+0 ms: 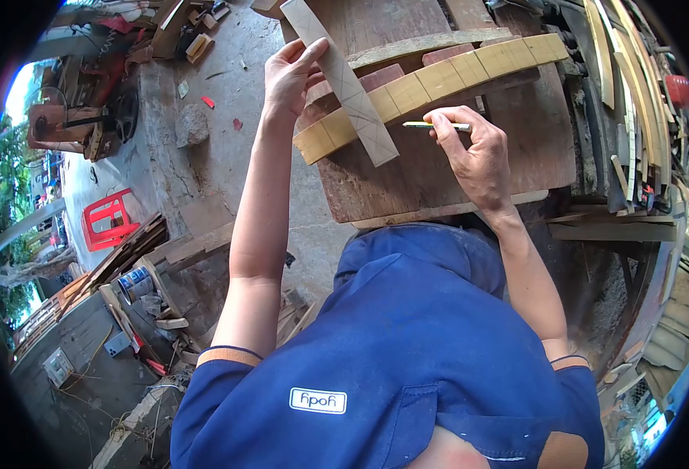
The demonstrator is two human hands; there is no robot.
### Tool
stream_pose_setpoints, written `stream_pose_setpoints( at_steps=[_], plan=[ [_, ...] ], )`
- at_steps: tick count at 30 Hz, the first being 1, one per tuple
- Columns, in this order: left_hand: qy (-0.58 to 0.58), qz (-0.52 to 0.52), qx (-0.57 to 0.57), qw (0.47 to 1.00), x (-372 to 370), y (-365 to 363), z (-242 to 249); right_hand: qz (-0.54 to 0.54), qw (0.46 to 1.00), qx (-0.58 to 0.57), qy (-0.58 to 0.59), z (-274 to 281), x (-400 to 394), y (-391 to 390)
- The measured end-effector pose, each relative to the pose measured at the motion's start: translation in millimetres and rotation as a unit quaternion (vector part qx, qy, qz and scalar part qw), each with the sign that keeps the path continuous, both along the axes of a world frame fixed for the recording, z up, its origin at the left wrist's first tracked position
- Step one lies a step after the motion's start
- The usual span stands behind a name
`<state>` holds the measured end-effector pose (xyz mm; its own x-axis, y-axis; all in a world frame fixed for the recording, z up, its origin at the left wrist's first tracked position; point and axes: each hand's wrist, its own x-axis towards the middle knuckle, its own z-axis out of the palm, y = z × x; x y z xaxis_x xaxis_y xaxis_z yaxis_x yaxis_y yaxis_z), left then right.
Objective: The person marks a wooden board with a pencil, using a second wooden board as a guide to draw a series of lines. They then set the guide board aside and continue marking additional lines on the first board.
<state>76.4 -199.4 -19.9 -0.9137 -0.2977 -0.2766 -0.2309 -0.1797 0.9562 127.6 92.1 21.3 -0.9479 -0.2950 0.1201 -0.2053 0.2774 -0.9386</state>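
Left hand (291, 74) lies flat, pinning the wooden template strip (342, 78) across the curved glued-up blank (438, 78) on the bench (516, 148), right hand (477, 152) pinching a pencil (437, 125), so looks like mid-layout, and next wants that strip kept dead steady.

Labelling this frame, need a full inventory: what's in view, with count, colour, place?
curved wooden piece: one, yellow, pencil-marked into segments, on the workboard
wooden strip: one, pale, laid diagonally across the curved wooden piece
workboard: one, reddish-brown, centre
pencil: one, yellow-green, over the workboard
wood strips: several, pale, stacked at right
plastic stool: one, red, on the floor at left
tin can: one, blue-white, lower left
stone: one, grey, on the concrete floor
left hand: pressing on the wooden strip
right hand: gripping the pencil
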Motion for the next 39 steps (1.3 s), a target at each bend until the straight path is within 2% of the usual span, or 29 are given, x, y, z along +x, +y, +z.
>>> stream_pose_setpoints(
  at_steps=[29,31,39],
  plan=[
    [-0.025,-0.001,-0.014,1.000,-4,3,-5,-0.005,1.000,-0.017,0.000,-2,-14,-5],
    [-0.028,-0.001,-0.018,0.999,-3,3,-4,0.004,0.999,-0.045,0.025,-2,-18,-11],
    [-0.027,0.007,-0.013,1.000,-1,2,-5,0.016,0.998,-0.039,0.056,-10,-31,-31]
  ],
)
